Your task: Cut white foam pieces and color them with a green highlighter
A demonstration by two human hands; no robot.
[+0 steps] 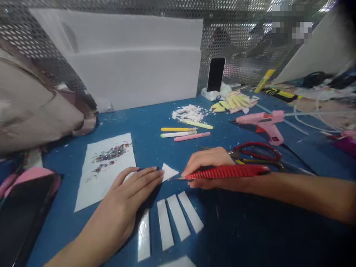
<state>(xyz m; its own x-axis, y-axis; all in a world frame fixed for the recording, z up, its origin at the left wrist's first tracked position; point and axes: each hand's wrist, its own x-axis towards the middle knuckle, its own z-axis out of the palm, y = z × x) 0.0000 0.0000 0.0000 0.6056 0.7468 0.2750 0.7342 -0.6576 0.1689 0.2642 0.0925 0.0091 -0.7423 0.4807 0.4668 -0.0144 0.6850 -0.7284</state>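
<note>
My left hand (130, 193) lies flat with fingers stretched out, pressing down a small white foam piece (168, 171) on the blue table (236, 222). My right hand (207, 167) is closed around a red utility knife (228, 171), whose blade tip touches the right corner of that piece. Several cut white strips (172, 222) lie side by side just in front of both hands.
A white sheet with glitter (107, 167) lies at the left. Red-handled scissors (258, 152), a pink glue gun (264, 124), coloured sticks (183, 133), foam scraps (189, 111) and a standing phone (216, 74) sit behind. White boards (130, 74) lean at the back. A bag (36, 107) is far left.
</note>
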